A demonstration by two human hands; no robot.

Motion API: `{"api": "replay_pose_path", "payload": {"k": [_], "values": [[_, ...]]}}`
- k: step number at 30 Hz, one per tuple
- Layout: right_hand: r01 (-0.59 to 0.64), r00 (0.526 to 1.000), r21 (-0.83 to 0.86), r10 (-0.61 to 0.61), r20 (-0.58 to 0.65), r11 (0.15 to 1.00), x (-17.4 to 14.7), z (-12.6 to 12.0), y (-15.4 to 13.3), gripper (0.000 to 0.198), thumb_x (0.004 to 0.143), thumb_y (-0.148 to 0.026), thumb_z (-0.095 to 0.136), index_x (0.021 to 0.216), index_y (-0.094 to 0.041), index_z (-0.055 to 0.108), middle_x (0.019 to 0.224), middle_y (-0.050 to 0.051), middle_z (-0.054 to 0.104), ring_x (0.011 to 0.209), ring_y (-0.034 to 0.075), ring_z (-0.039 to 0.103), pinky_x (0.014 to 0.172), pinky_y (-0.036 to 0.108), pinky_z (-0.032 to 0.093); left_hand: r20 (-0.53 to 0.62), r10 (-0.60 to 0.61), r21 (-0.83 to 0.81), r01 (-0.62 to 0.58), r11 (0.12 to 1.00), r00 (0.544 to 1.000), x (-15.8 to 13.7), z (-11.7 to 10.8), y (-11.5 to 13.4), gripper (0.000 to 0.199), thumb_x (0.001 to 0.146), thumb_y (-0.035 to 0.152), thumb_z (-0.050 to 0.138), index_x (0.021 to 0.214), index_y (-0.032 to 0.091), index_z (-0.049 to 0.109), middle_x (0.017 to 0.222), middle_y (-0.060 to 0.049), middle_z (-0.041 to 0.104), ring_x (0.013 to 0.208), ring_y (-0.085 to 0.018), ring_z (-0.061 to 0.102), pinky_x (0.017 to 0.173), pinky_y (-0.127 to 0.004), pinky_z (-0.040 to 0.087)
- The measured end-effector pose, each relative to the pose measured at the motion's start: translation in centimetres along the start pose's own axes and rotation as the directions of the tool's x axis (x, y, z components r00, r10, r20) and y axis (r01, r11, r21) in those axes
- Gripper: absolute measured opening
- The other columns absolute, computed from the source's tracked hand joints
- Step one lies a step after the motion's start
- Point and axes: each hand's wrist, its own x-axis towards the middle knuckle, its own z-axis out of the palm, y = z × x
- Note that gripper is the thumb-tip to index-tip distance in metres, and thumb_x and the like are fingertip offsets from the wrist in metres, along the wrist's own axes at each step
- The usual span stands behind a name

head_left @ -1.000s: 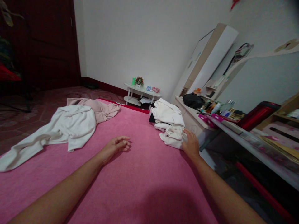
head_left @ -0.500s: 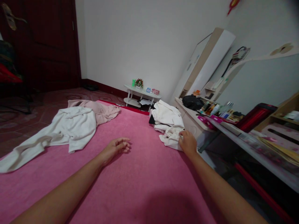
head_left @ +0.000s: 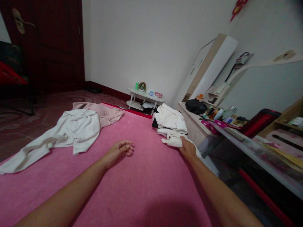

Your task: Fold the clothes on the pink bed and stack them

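Observation:
My left hand (head_left: 120, 150) rests on the pink bedcover (head_left: 132, 186), its fingers loosely curled but apart, and nothing is in it. At the right edge of the bed, my right hand (head_left: 189, 150) grips a crumpled white garment (head_left: 172, 140), thumb on top and the other fingers mostly hidden. Just beyond it sits a stack of folded white clothes (head_left: 170, 118) with a bit of black cloth at its left side. On the left, a white long-sleeved top (head_left: 81, 124) lies spread out, partly over a pale pink garment (head_left: 110, 115).
A glass-topped table (head_left: 251, 154) and a white dresser (head_left: 189, 116) with bottles and a black bag (head_left: 196, 106) stand close on the right. Past the bed's far edge is a low white stand (head_left: 144, 94). A dark red door (head_left: 52, 47) is at the left.
My right hand has turned and shifted slightly left and down on the white garment, which now lies less bunched and shows cloth to the hand's right. My left hand keeps its pose.

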Motion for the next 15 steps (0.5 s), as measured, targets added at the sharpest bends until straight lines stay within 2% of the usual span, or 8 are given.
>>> {"api": "replay_pose_path", "payload": {"k": [2,5,6,8,10,11,13,15], "values": [[-0.097,0.995,0.075,0.099,-0.024,0.992,0.9,-2.5,-0.9,0.054,0.078,-0.030,0.051,0.130,-0.019,0.044,0.096,0.011,0.065,0.088,0.027,0.061,0.074,0.034,0.041,0.005,0.001,-0.006,-0.001,1.000,1.000,0.1,-0.2,-0.1,0.030,0.079,0.028,0.068,0.103,0.012,0.062,0.091,-0.011,0.069,0.073,-0.014,0.063,0.075,-0.030,0.050],[-0.230,0.966,0.296,0.256,-0.050,0.927,2.2,-6.7,-1.7,0.059,0.068,-0.033,0.058,0.125,-0.021,0.048,0.088,0.007,0.065,0.080,0.026,0.061,0.067,0.032,0.042,0.003,-0.009,0.004,0.009,1.000,1.000,0.1,-0.2,-0.1,0.030,0.079,0.027,0.067,0.104,0.012,0.061,0.092,-0.011,0.069,0.074,-0.014,0.064,0.075,-0.029,0.050],[-0.256,0.958,0.423,0.288,-0.011,0.869,2.5,-7.9,-1.7,0.061,0.065,-0.030,0.060,0.124,-0.021,0.049,0.087,0.006,0.065,0.078,0.024,0.061,0.064,0.030,0.043,0.002,-0.013,0.010,0.013,1.000,1.000,0.0,-0.1,0.0,0.030,0.079,0.027,0.067,0.104,0.012,0.061,0.093,-0.011,0.069,0.075,-0.014,0.064,0.076,-0.029,0.050],[-0.327,0.943,0.669,0.280,0.182,0.668,2.8,-9.3,-1.5,0.059,0.061,-0.026,0.058,0.119,-0.018,0.052,0.084,0.005,0.066,0.072,0.021,0.061,0.059,0.028,0.044,-0.002,-0.018,0.020,0.018,1.000,1.000,0.0,0.0,0.0,0.030,0.079,0.027,0.068,0.104,0.012,0.061,0.094,-0.011,0.068,0.076,-0.014,0.064,0.076,-0.029,0.050],[-0.450,0.893,0.754,0.213,0.397,0.478,2.2,-9.3,-1.0,0.046,0.062,-0.026,0.053,0.106,-0.013,0.060,0.077,0.005,0.067,0.064,0.020,0.061,0.055,0.028,0.046,0.000,-0.018,0.024,0.018,1.000,1.000,-0.1,0.0,0.0,0.030,0.078,0.028,0.068,0.104,0.012,0.062,0.095,-0.011,0.069,0.076,-0.014,0.064,0.076,-0.029,0.050],[-0.502,0.863,0.744,0.194,0.467,0.441,1.6,-8.7,-0.8,0.039,0.063,-0.026,0.051,0.097,-0.012,0.063,0.072,0.006,0.067,0.061,0.020,0.061,0.054,0.029,0.047,0.000,-0.015,0.023,0.015,1.000,1.000,-0.1,0.0,0.0,0.031,0.078,0.028,0.068,0.104,0.012,0.062,0.095,-0.011,0.069,0.075,-0.014,0.064,0.075,-0.029,0.050],[-0.550,0.831,0.698,0.217,0.513,0.459,0.1,-6.9,-0.5,0.027,0.064,-0.027,0.051,0.080,-0.010,0.065,0.064,0.008,0.066,0.058,0.021,0.061,0.054,0.031,0.047,0.002,-0.006,0.019,0.006,1.000,1.000,-0.1,-0.1,-0.2,0.031,0.078,0.028,0.068,0.104,0.013,0.062,0.094,-0.011,0.069,0.075,-0.015,0.064,0.075,-0.029,0.050],[-0.545,0.837,0.668,0.281,0.469,0.506,-1.4,-5.0,-0.2,0.020,0.063,-0.026,0.054,0.073,-0.012,0.064,0.061,0.008,0.065,0.061,0.023,0.062,0.058,0.032,0.048,-0.001,-0.002,0.018,0.002,1.000,1.000,-0.1,-0.1,-0.2,0.031,0.078,0.029,0.068,0.104,0.013,0.062,0.094,-0.011,0.069,0.074,-0.015,0.064,0.075,-0.030,0.050]]}}
